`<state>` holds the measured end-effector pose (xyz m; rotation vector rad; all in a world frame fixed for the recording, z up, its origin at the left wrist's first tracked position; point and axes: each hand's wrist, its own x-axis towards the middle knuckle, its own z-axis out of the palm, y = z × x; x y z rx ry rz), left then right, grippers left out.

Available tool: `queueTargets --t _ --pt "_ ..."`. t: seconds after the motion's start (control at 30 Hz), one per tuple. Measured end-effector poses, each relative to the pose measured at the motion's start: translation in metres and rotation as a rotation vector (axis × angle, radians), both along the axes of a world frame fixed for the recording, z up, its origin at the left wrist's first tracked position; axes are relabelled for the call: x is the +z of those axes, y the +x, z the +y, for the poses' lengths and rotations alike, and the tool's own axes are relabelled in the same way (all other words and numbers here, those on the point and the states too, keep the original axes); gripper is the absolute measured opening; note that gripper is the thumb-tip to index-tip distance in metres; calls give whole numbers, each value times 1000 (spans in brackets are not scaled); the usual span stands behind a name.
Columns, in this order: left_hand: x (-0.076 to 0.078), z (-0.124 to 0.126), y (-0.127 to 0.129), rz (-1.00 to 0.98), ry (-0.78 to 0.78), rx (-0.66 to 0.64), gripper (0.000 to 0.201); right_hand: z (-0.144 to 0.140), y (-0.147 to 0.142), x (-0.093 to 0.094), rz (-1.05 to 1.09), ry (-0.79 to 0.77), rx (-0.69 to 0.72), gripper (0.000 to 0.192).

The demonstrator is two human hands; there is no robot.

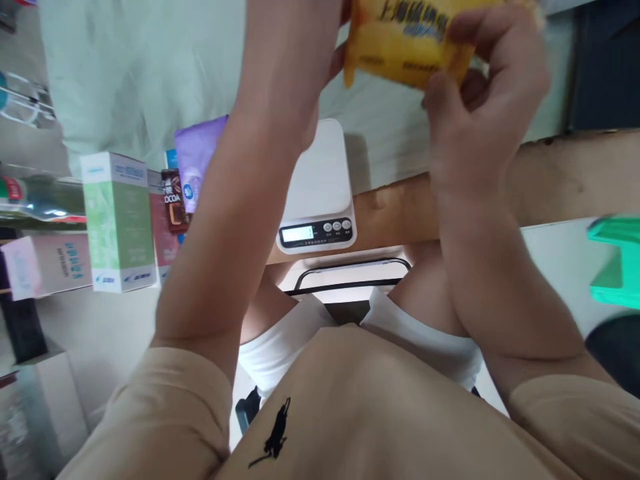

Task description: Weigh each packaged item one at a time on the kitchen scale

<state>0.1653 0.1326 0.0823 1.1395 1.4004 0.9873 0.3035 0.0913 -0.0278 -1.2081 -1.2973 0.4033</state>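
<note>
Nearest to us is our own beige shirt (pixel 380 407), with a small black emblem on the chest, and below it the white shorts (pixel 280 347) over our knees. Both bare forearms rise from the short sleeves toward the top of the view.

Up there we hold a yellow packet (pixel 400 40) with blue printed characters, partly cut off by the upper edge. Our right hand (pixel 480 87) curls around its right end, the thumb pressed against the underside and the fingers folded over the front, so it pinches the packet. Our left hand (pixel 305 40) meets the packet's left end; only the wrist and heel of the palm show clearly, and we cannot tell how its fingers lie, though they seem to touch the wrapper's edge.

The packet hangs in the air above a white kitchen scale (pixel 320 193) that sits on the pale cloth-covered table (pixel 150 73), well apart from the packet. The scale's small display and three round buttons face us.

To the left of the scale stand a purple pouch (pixel 197 160), a dark cocoa packet (pixel 174 200), and a white and green box (pixel 117 220), close together. A pink box (pixel 55 263) lies further left. At the right edge we see a green object (pixel 617 260), blurred.
</note>
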Motion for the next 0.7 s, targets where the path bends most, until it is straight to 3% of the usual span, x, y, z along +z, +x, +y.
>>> queueTargets --t 0.1,0.2,0.3,0.5,0.7 --pt "4 -41 -46 182 -66 164 47 -36 -26 0 27 -11 196 35" --pt "-3 -80 -87 206 51 -11 40 -55 -41 0 -81 -45 348 31" --pt "-13 -103 -112 133 41 -28 42 -61 -50 0 -244 -23 417 26" --pt "-22 -110 -125 105 74 3 37 -61 -62 -10 -341 -98 452 23" --pt "-31 -121 -123 48 98 -14 32 -46 -53 -13 -472 -91 363 23"
